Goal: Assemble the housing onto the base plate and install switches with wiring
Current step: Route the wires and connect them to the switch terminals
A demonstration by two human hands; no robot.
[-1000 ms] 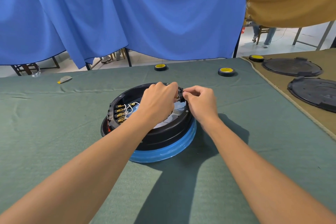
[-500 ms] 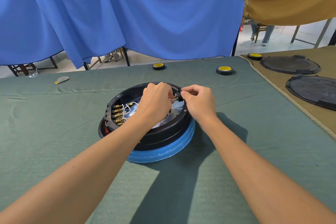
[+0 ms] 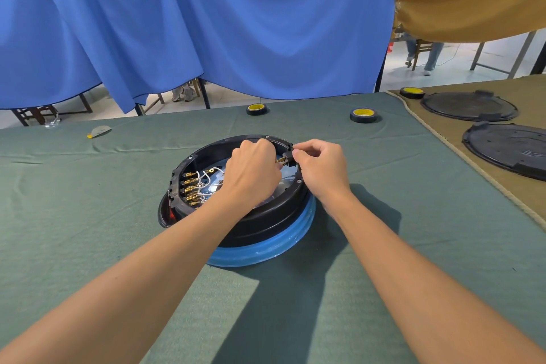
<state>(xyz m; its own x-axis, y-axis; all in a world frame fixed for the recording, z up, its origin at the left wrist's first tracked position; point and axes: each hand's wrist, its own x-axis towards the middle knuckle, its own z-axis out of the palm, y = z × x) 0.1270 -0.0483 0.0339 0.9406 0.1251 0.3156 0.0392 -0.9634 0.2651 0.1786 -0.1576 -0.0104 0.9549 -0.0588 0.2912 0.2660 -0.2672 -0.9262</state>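
Black housing (image 3: 266, 217) is seated on a blue base (image 3: 260, 250) at table (image 3: 88, 230) centre. A switch (image 3: 288, 157) is pinched by the right hand (image 3: 322, 168) at the housing rim, 2 o'clock. Its long axis is level, brass terminals pointed to 9 o'clock, inward. The left hand (image 3: 254, 171) is curled at the terminals, grip hidden. White wires (image 3: 205, 180) and a row of switches (image 3: 189, 189) are held inside, 9 o'clock.

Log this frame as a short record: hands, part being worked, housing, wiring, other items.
right hand: pinches a small black switch at the housing's far rim
left hand: curled inside the housing beside the switch's contacts; grip hidden
housing: black, round, on a blue ring
wiring: brass terminals with white wires along the inner left wall
elsewhere: three tape rolls; two black plates at right
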